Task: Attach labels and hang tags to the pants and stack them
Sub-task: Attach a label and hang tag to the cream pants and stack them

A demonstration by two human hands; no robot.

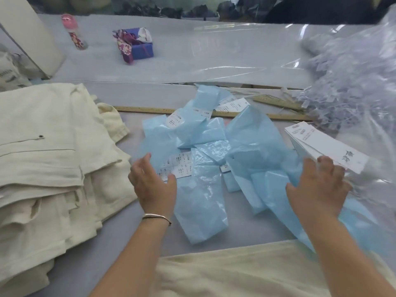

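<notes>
A stack of cream pants [49, 155] lies at the left of the table. Another cream pair [246, 273] lies along the near edge under my forearms. Between them is a heap of light blue backing sheets [201, 174] with white printed labels [175, 166] among them. My left hand [153, 183], fingers relaxed, rests on the left side of the heap beside the labels. My right hand [319, 185] lies flat on the blue sheets at the right. A fanned stack of white hang tags [325, 144] sits just beyond its fingertips.
A clear plastic bag of tag fasteners [351, 82] fills the right side. A wooden ruler [214, 113] lies behind the heap. Farther back stand a purple box [141, 47] and a pink-capped bottle [74, 32]. A white panel [32, 33] leans at the far left.
</notes>
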